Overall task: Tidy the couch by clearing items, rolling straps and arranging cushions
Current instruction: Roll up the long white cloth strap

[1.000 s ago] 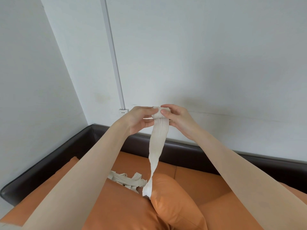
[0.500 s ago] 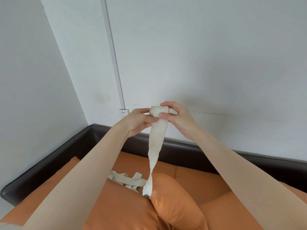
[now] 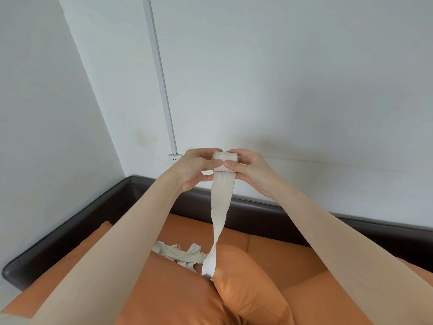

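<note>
Strap roll [image 3: 225, 161] pinched between left hand [image 3: 195, 168] and right hand [image 3: 249, 171], fingers curled round its ends. Loose tail hanging toward 6 o'clock onto orange cushion [image 3: 246, 285]; more strap heaped [image 3: 178, 253] at 7 o'clock on couch [image 3: 281, 252].

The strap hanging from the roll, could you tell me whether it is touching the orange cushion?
Touching. The head view shows the strap hanging from the roll held by both hands, left hand and right hand; its lower end lies against the orange cushion.
</note>
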